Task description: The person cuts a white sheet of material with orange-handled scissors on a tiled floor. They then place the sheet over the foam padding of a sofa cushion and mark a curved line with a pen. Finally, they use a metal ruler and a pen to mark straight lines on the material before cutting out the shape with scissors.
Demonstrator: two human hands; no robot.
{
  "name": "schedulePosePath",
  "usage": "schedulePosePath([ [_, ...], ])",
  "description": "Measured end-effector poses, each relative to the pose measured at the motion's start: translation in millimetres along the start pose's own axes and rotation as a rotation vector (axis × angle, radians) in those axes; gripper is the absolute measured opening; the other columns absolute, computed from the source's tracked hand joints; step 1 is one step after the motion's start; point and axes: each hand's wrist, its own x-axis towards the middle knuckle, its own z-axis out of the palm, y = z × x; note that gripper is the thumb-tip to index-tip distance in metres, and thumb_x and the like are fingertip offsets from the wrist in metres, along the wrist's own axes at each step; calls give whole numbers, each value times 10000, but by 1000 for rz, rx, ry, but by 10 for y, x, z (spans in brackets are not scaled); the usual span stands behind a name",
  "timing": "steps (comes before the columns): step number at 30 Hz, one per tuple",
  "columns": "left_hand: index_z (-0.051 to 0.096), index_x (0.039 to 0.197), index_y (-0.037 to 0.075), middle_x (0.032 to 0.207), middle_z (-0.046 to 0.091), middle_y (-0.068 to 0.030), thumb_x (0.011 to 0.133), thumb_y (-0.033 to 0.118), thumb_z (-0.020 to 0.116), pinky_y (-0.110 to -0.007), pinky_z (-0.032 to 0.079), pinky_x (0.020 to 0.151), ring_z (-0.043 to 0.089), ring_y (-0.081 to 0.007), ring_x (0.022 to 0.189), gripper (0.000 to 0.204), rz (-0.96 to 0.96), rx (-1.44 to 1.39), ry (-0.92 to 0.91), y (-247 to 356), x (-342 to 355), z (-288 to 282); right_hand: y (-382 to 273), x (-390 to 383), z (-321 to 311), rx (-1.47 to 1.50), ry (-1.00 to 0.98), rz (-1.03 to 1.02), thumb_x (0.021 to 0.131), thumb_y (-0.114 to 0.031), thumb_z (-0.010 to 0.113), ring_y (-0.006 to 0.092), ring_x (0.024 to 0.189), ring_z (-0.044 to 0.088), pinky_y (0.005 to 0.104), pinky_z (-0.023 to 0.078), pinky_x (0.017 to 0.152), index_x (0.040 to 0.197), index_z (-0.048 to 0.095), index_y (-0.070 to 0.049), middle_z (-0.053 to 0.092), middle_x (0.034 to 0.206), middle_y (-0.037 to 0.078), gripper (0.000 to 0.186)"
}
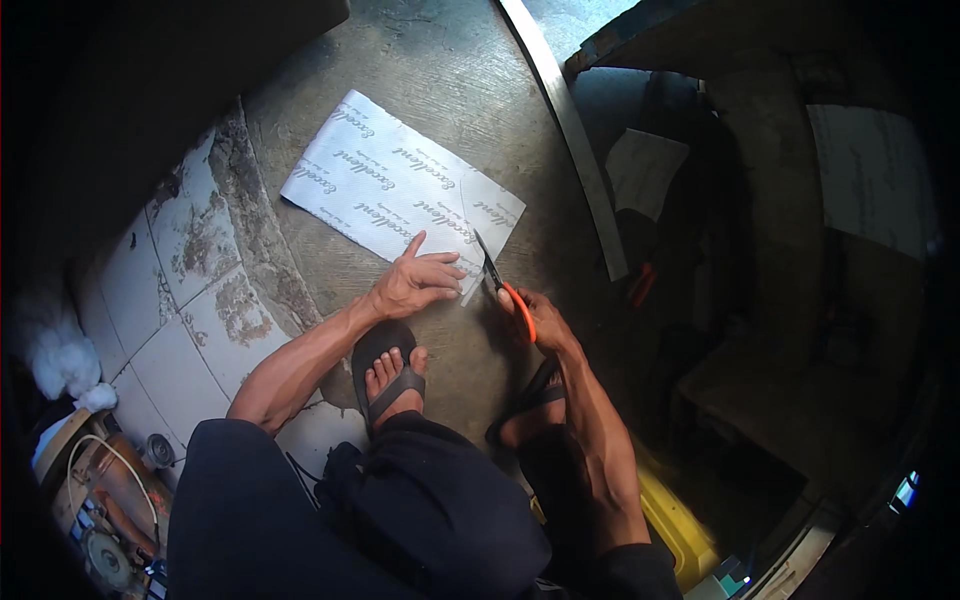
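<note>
A white rectangular sheet (390,180) with repeated grey print lies on the concrete floor, in front of my feet. Its kind of material is unclear. A thin line runs across it toward the right end, and a narrow flap hangs at its near edge. My right hand (535,318) grips a pair of scissors (519,312) with orange handles. Their dark blades reach over the sheet's near edge, beside that line. At the same edge, left of the blades, my left hand (415,280) rests with its fingers spread and stretched, fingertips at the sheet.
A long metal straightedge (572,140) lies right of the sheet. Beyond it are another pale sheet (645,172) and a dim red object (642,285). Worn white tiles (195,270) border the left. White fluff (65,350) and a yellow object (675,520) sit near the lower sides.
</note>
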Motion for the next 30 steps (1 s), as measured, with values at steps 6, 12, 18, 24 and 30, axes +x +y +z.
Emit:
schedulePosePath([
  [6,823,961,110,1132,782,-71,845,133,819,-608,-29,1251,563,-283,1376,118,-63,-103,2,14,13,-26,-70,1,85,107,-30,-7,949,-526,724,61,543,468,248,371,482,925,672,-47,510,658,-49,482],
  [12,821,1008,136,1174,774,-45,880,205,796,-624,-40,1239,534,-281,1407,148,-93,-172,-13,11,3,-71,-14,28,239,137,37,3,947,-531,724,72,526,466,252,376,470,933,663,-51,504,653,-45,484],
  [18,816,1053,126,1183,772,-30,912,221,774,-590,-28,1253,527,-264,1411,175,-125,-250,13,60,43,-99,6,76,280,124,94,-71,946,-554,712,83,522,479,264,386,461,863,642,-54,512,649,-26,512],
  [24,802,1103,100,1227,753,-73,949,236,732,-507,4,1278,572,-240,1360,217,-224,-482,41,74,15,-231,-161,116,320,104,93,-31,928,-591,715,81,529,481,267,390,468,832,625,-61,517,648,-17,546],
  [30,773,1142,22,1286,712,-169,982,260,699,-424,187,1258,608,-226,1282,296,-284,-751,113,78,34,-209,-84,190,236,58,97,-48,910,-621,717,91,565,507,274,399,496,826,645,-56,548,671,-10,576],
])
